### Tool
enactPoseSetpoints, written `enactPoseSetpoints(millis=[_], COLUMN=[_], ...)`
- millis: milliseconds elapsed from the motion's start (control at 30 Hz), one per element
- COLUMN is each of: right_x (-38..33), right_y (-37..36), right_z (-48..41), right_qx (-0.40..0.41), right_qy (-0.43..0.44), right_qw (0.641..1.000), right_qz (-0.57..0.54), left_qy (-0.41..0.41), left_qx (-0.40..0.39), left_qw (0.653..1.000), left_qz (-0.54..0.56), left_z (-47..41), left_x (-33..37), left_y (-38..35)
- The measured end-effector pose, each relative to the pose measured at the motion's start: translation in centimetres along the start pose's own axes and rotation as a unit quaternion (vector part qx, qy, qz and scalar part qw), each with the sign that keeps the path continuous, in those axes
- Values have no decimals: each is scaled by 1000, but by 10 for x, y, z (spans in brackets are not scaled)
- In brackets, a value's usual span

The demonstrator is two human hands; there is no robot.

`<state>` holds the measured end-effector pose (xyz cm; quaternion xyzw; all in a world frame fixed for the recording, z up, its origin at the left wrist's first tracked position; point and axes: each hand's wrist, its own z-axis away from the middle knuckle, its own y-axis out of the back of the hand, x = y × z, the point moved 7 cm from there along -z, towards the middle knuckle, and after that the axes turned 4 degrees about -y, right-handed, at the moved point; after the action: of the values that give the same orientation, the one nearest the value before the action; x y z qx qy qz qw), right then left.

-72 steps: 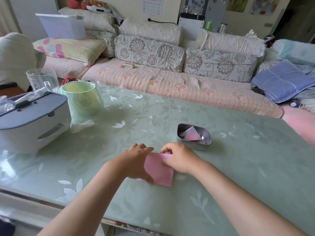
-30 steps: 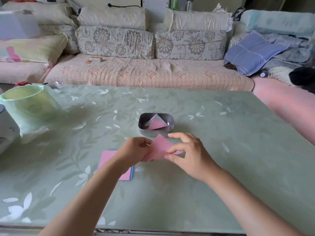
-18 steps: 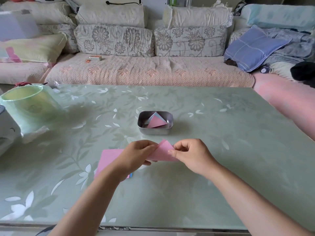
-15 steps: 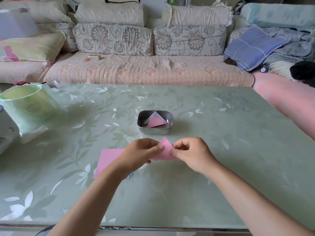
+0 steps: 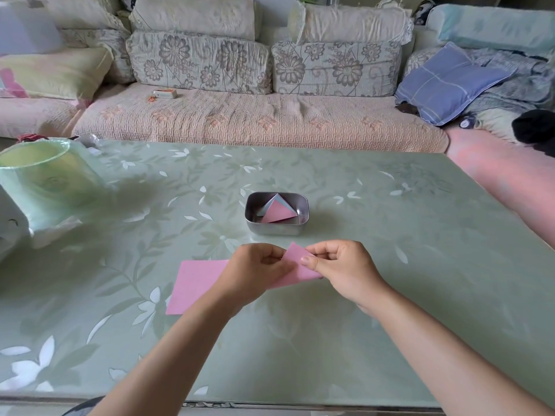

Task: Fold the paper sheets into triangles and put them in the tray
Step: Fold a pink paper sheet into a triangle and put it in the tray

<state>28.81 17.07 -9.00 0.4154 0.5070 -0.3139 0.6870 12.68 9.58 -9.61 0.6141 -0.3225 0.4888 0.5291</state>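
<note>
so, the left hand (image 5: 255,271) and right hand (image 5: 339,268) are both pinching a folded pink paper piece (image 5: 300,267), one at each end, thumbs on top. at 12 o'clock from the hands, close by, sits the small rectangular metal tray (image 5: 276,229), holding a pink folded triangle (image 5: 277,213) leaning on a pale blue folded triangle (image 5: 270,204). a flat pink paper sheet (image 5: 195,283) lies on the green floral table (image 5: 360,325) at 9 o'clock, partly under the left wrist.

Both forearms bare; left hand (image 5: 255,276), right hand (image 5: 348,268) bare; short trimmed thumbnail on right.
</note>
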Motion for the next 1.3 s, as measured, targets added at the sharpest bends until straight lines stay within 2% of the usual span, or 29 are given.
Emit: enactPoseSetpoints(millis=[267,467,567,667,767,867,1067,1300], right_x=[-4,-3,-6,-18,-21,-19,-15,-13], right_y=[-1,-1,1,-6,-13,-14,-10,-13], right_z=[1,1,3,10,14,13,8,8], right_qx=[16,27,48,63,66,52,39,18], right_qy=[31,44,70,145,182,177,131,125], right_qw=[999,998,991,963,938,933,945,941], right_qz=[8,40,108,217,288,309,296,315], left_qy=[-51,-119,-134,-133,-138,-132,-132,-126], left_qx=[7,10,19,25,26,32,22,28], left_qw=[998,990,988,989,988,989,987,981], left_qz=[-25,-73,-69,-65,-62,-64,-92,-144], left_z=[-1,3,4,4,6,7,7,9], left_x=[4,15,18,17,18,16,18,20], left_y=[-1,-7,-8,-10,-14,-13,-16,-16])
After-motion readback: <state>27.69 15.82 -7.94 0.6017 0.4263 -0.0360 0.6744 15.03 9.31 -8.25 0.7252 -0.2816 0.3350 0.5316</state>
